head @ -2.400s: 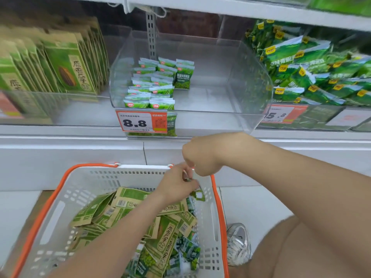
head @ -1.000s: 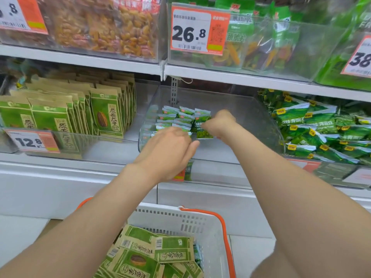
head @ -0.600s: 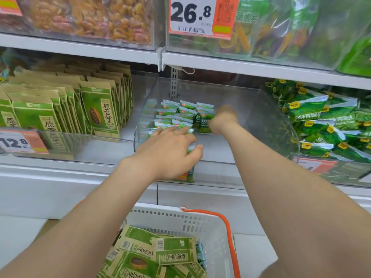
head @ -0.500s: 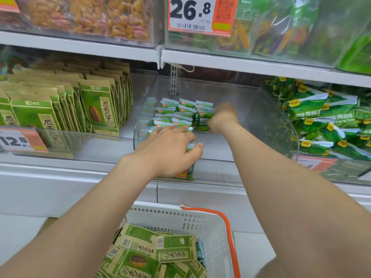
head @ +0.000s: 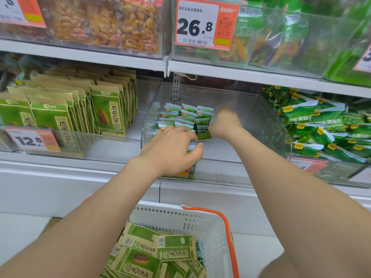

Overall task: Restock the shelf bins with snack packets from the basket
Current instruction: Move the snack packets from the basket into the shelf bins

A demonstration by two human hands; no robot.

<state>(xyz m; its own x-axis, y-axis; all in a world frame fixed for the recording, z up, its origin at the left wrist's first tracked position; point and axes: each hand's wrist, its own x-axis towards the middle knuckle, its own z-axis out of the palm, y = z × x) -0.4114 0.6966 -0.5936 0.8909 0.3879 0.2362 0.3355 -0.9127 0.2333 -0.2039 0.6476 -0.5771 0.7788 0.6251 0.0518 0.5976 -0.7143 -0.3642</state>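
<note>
Left hand [head: 172, 149], palm down in the clear bin [head: 261, 117], curls fingers and thumb round small green packets [head: 191, 147]; right hand [head: 224, 123] reaches deeper, beside an upright packet [head: 203, 130]. Its fingers are too blurred to tell, perhaps pinching it.

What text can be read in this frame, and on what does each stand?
"26.8": upper price tag, on the top-shelf bin.
"蔬脆片": bag behind that tag.
"12.8": left price tag, on the seed bin.
"原香瓜子": seed packets in that bin, and upside down in the basket.
"原味青豌豆": pea packets at the right.
Too blurred: print on the small packets and the tags' fine print.
</note>
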